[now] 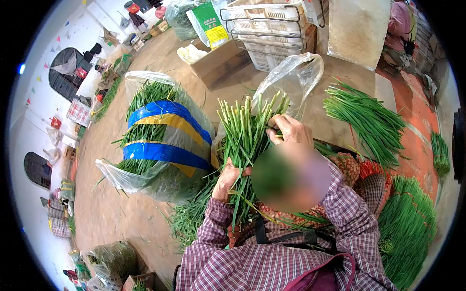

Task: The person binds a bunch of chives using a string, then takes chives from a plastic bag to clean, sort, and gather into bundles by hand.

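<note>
My left hand (226, 180) is wrapped round the lower part of a thick bunch of chives (241, 133), its pale cut ends pointing up. At the right side of that bunch, my right hand (292, 131) is closed, its thumb and fingers pinching chive stalks near the top. A blurred patch covers the area just below my right hand and part of the bunch. Loose chives (190, 220) lie on the floor beside my left forearm. Another chive bunch (366, 121) rests on a board to the right.
A plastic-wrapped bale of greens (167, 138) with blue and yellow bands stands on the left. Ahead are a clear plastic bag (291, 80), a cardboard box (221, 63) and stacked white crates (269, 31). A large chive pile (407, 228) is at right. Another person (400, 22) is far right.
</note>
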